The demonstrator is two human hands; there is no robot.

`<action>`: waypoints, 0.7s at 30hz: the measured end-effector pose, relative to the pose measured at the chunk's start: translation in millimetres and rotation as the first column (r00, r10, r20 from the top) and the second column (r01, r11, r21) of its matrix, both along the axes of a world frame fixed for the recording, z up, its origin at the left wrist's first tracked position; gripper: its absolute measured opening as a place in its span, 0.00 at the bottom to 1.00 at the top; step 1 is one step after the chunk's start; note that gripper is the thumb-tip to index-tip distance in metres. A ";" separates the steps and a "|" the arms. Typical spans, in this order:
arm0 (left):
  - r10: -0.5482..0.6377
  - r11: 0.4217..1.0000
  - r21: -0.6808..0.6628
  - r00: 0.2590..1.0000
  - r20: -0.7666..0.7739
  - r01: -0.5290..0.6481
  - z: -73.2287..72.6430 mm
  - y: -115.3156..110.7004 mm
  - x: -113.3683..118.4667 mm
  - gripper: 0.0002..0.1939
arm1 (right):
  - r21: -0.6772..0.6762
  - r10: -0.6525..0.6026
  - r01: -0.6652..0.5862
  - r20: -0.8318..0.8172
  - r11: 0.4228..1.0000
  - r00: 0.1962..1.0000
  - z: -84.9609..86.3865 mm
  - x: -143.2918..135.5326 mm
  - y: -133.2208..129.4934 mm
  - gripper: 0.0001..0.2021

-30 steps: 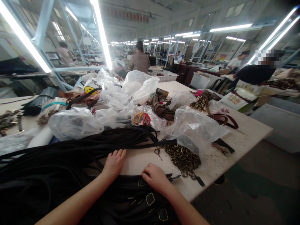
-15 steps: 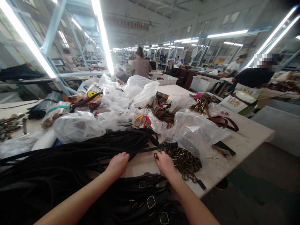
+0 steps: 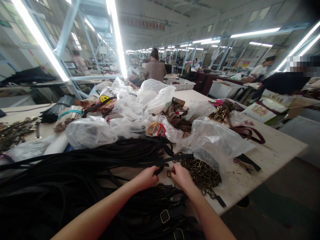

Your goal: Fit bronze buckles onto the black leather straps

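Landmark is the buckle pile (image 3: 203,173), dark brassy metal, heaped on the pale table (image 3: 275,150); left hand (image 3: 147,178) is left of the buckle pile, fingers closed round a black strap (image 3: 159,170), its short end poking out toward the pile; right hand (image 3: 181,177) is just beside the pile's left edge, thumb and fingers pinched narrow on a single buckle (image 3: 169,173); strap end and single buckle are near each other, apart, both left of the buckle pile; hidden fingertips, so exact grip can't be told.

Long black straps (image 3: 107,156) lie in a thick bundle left of the pile, one strip reaching across to its upper edge; straps with buckles fitted (image 3: 165,216) lie nearer the wearer than the pile, to its left, dark and partly hard to make out; clear plastic bag (image 3: 215,140) sits directly behind the pile, partly over it; orange-and-red handles (image 3: 157,129) stick up behind-left of the pile, among more plastic; brown strap loop (image 3: 250,133) is behind-right; black flat piece (image 3: 251,162) right of the pile; banded pale strips (image 3: 68,118) far left; co-worker in a brown top (image 3: 154,69) well beyond the pile, co-worker in a dark top (image 3: 285,81) beyond it to the right.
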State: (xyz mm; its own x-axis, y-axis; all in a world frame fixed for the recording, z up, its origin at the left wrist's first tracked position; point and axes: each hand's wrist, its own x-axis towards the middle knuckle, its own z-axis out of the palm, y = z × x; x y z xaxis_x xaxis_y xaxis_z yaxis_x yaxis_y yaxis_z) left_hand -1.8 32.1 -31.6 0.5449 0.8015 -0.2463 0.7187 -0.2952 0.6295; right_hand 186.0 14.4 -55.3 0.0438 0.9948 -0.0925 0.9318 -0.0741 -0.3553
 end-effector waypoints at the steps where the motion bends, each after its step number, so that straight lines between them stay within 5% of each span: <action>1: 0.014 0.997 -0.083 0.997 0.073 -0.008 2.3 -1.0 -0.6 0.15 | 0.023 0.004 -0.002 -0.075 1.000 0.997 0.2 1.6 -2.1 0.03; 4: 0.126 0.970 -0.228 0.977 0.172 -0.085 9.8 -5.0 -1.1 0.22 | 0.058 -0.027 0.062 -0.477 0.996 0.878 5.0 4.6 -12.8 0.06; 7: 0.255 0.950 -0.238 0.942 0.219 -0.202 19.4 -7.9 4.2 0.25 | -0.119 -0.161 0.116 -0.859 0.986 0.486 19.3 -0.2 -28.1 0.10; 9: 0.280 0.949 -0.220 0.924 0.262 -0.225 26.6 -9.3 9.4 0.22 | -0.245 -0.257 0.085 -0.948 0.966 0.190 30.6 -8.6 -37.7 0.12; 11: 0.276 0.953 -0.210 0.914 0.298 -0.219 33.0 -11.1 13.3 0.18 | -0.298 -0.299 0.035 -0.954 0.954 0.015 38.8 -19.1 -44.7 0.13; 16: 0.305 0.943 -0.243 0.888 0.344 -0.229 36.9 -16.5 12.5 0.10 | -0.310 -0.313 -0.050 -0.946 0.949 -0.088 40.7 -38.0 -52.2 0.12; 21: 0.349 0.920 -0.299 0.879 0.326 -0.255 29.2 -19.2 8.1 0.11 | -0.255 -0.249 -0.087 -0.966 0.963 0.071 36.9 -37.3 -54.6 0.13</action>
